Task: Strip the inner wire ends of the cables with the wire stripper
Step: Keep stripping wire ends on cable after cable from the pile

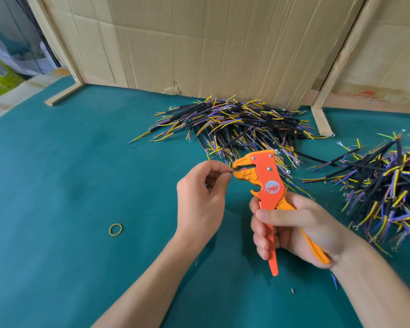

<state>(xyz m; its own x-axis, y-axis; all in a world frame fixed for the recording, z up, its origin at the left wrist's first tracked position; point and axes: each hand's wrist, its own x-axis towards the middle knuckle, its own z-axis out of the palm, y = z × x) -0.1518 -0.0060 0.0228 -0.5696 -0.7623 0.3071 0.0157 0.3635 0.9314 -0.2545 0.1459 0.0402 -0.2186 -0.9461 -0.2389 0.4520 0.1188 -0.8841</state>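
- Head view: I see the right hand (pixel 296 229) clenched round the wire stripper (pixel 268 185) handles, above the green table (pixel 57 197).
- My left hand (pixel 202 192) pinches a wire end (pixel 230 172) at its jaws.
- Cable piles (pixel 234 124) lie behind.

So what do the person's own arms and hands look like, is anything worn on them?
Both forearms are bare as far as the frame shows: no sleeves in view. The left hand and right hand wear no gloves, and no rings, watch or bracelets show. Fingernails look short and unpainted.

Yellow rubber band (pixel 115 230) on green mat (pixel 57 185); cardboard panels (pixel 199 43) behind.
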